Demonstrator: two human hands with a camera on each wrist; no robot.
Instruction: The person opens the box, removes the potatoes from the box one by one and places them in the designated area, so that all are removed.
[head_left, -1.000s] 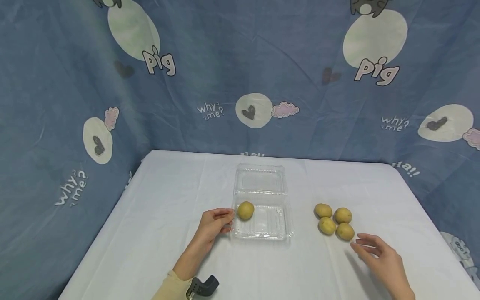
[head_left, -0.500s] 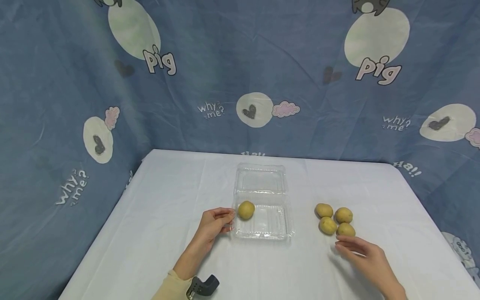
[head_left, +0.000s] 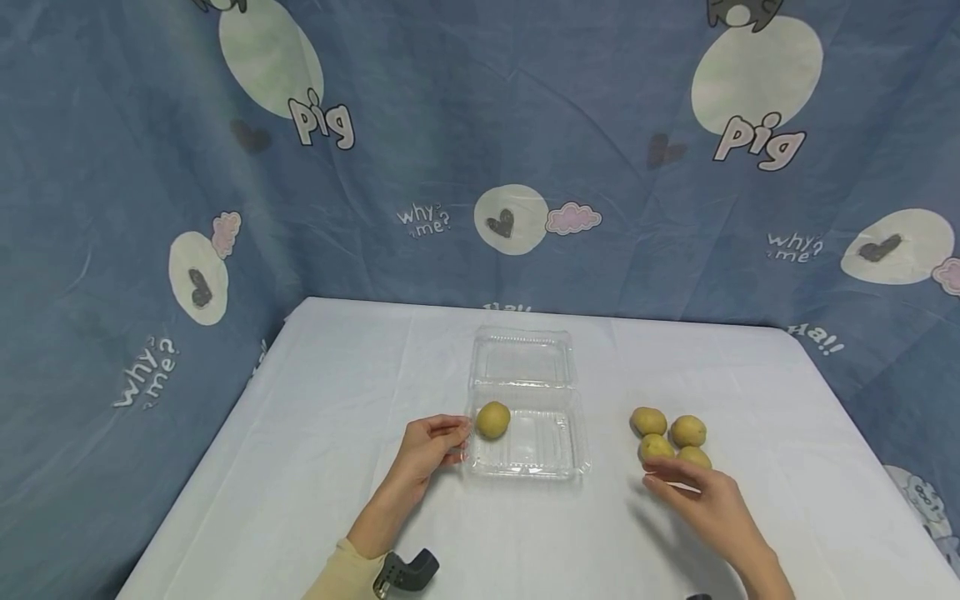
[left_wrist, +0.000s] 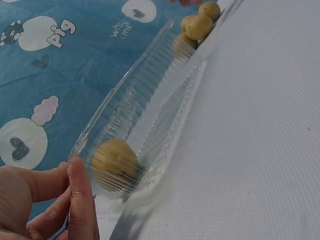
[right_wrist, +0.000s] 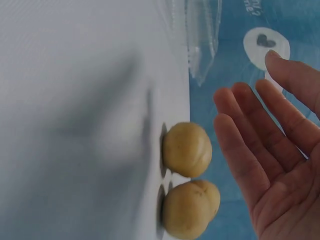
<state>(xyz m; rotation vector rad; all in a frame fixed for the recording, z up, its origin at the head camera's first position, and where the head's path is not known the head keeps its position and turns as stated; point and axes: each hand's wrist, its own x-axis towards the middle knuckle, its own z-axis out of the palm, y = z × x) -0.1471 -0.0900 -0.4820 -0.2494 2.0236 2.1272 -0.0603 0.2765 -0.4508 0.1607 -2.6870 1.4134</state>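
A clear plastic clamshell container (head_left: 536,446) lies with its lid folded back on the white table. One potato (head_left: 492,420) sits inside at its left end. My left hand (head_left: 429,450) pinches the container's left rim between thumb and fingers; the left wrist view shows the thumb and fingertip (left_wrist: 77,167) on the edge. On the right, several potatoes (head_left: 688,431) stand in a close group. My right hand (head_left: 701,504) hovers at their near side, fingers loosely extended and holding nothing. In the right wrist view its palm (right_wrist: 280,150) faces the camera beside the potatoes (right_wrist: 187,150).
A white cloth covers the table (head_left: 360,375). Behind and to the left hangs a blue printed curtain (head_left: 375,167). A dark band (head_left: 407,572) is on the left wrist, next to a beige sleeve (head_left: 345,575).
My right hand has moved left along the near side of the potato group and now overlaps the nearest ones in the head view. The left hand and the container have stayed put.
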